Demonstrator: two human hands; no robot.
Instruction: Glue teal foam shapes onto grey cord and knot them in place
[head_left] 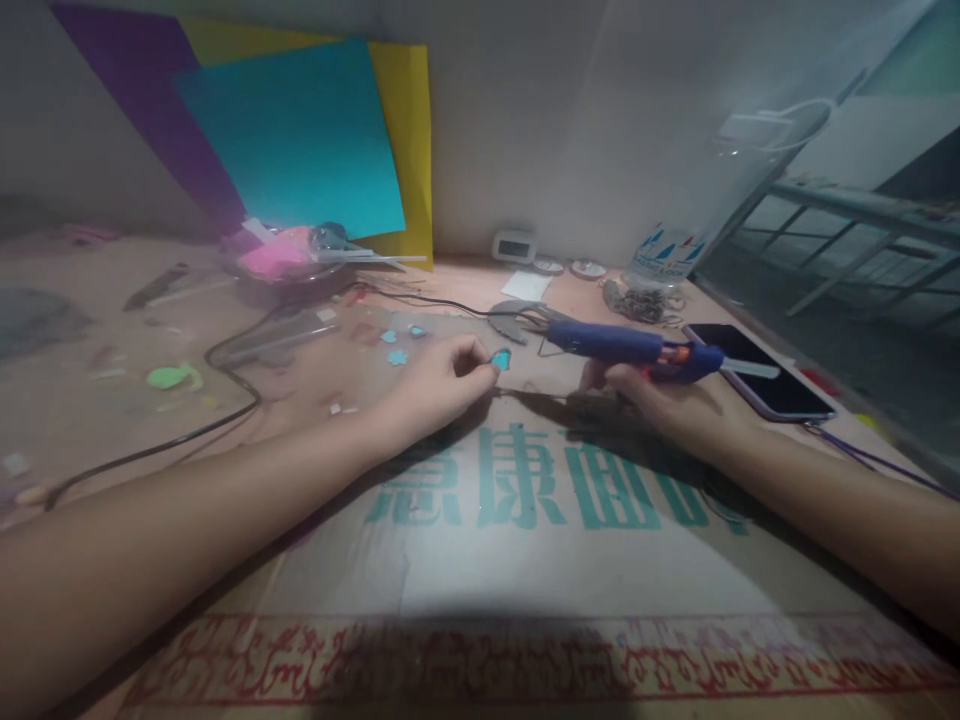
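Observation:
Between thumb and index finger, my left hand [457, 372] pinches a small turquoise cutout [501, 360], its exact shape partly covered by the fingertips. My right hand [660, 400] is wrapped round a blue hot glue gun [607, 341], whose nozzle end points left toward the cutout without touching it. From the gun's rear sticks out a whitish glue stick [754, 369]. More turquoise pieces lie just beyond my left hand: a flower shape [397, 357], a heart-like piece [388, 337] and another small piece [417, 331]. Under both hands is a printed cardboard sheet [480, 580].
A dark cord [225, 355] winds across the left side. A phone [757, 370] lies right of the glue gun, before a clear bottle [667, 250]. Turquoise paper [300, 140] leans at the back behind a bowl of pink material [281, 255]. A small white digital display [514, 246] stands by the wall.

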